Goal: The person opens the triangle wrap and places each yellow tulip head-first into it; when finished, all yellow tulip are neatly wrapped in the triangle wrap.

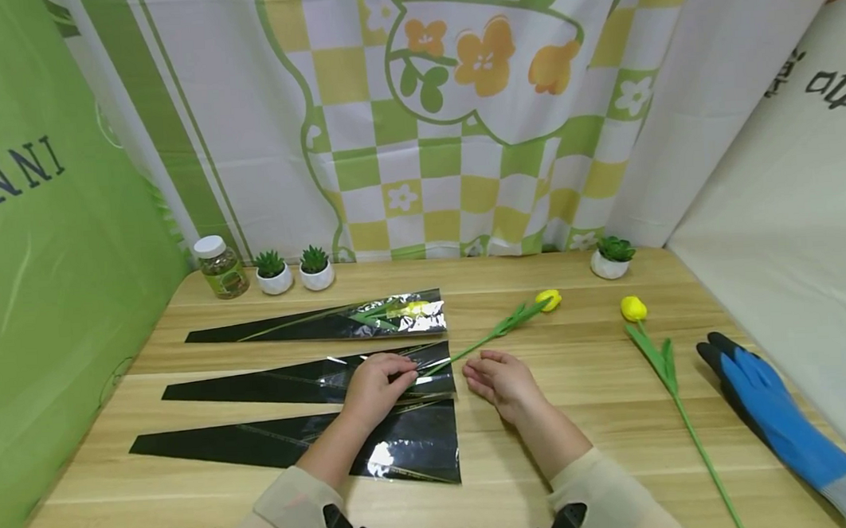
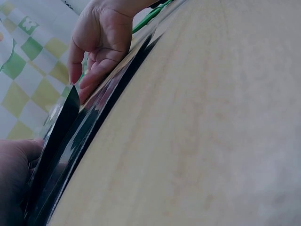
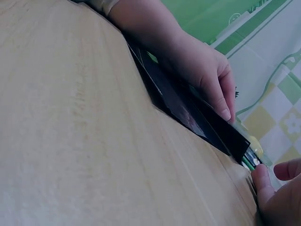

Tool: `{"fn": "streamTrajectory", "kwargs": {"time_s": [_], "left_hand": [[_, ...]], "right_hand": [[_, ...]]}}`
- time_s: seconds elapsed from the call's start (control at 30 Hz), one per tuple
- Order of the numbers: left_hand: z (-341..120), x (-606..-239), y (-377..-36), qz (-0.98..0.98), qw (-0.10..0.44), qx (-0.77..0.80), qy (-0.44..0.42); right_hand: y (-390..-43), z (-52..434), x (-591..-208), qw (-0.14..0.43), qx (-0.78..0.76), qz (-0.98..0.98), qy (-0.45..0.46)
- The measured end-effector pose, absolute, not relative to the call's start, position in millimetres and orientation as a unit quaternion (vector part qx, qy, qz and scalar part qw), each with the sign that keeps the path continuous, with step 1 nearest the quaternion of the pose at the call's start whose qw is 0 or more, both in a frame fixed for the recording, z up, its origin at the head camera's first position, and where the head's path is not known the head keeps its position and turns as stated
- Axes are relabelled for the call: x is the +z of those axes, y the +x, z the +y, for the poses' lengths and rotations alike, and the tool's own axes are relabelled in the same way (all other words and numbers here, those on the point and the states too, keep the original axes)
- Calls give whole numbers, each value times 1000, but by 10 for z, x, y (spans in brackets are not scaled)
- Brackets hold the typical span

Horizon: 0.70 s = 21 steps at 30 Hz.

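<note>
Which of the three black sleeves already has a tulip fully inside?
The farthest sleeve, nearest the curtain: a yellow tulip lies wholly inside. The middle sleeve holds only a stem tip; the nearest sleeve holds nothing.

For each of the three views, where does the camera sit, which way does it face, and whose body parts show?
Head: above, facing forward and down at the table; both forearms, left hand on the middle black sleeve, right hand beside the tulip stem.
Left wrist: low over the tabletop, looking along the sleeve's edge toward the right hand.
Right wrist: low, facing back toward the left hand.
Both wrist views share the sleeve and both hands.
</note>
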State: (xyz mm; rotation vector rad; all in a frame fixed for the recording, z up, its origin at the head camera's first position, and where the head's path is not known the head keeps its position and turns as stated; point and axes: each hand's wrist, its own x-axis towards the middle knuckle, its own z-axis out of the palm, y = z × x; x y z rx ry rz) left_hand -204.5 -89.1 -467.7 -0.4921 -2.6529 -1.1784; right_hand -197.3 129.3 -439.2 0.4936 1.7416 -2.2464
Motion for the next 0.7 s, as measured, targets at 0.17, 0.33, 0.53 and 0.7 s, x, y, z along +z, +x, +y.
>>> {"fn": "streamTrajectory", "kwargs": {"time_s": [0.17,0.33,0.53,0.7], "left_hand": [[-893,-4677,-2046,-897,93,-400,-163],[-901,-4689,-2050,-896,96,-402,-163],[-903,-4684,-2055,-893,93,-409,-163],[-907,-4672,-2056,-894,91,-406,-166]], "right_hand": [[-1973,1322,-4394,119,-755,626,155],[-2069,1489,-4340,80,-670,731,96],[-2312,1797,-4147,4,-397,917,-39],[-2467,1972,-4094,20,-255,958,-131]]}}
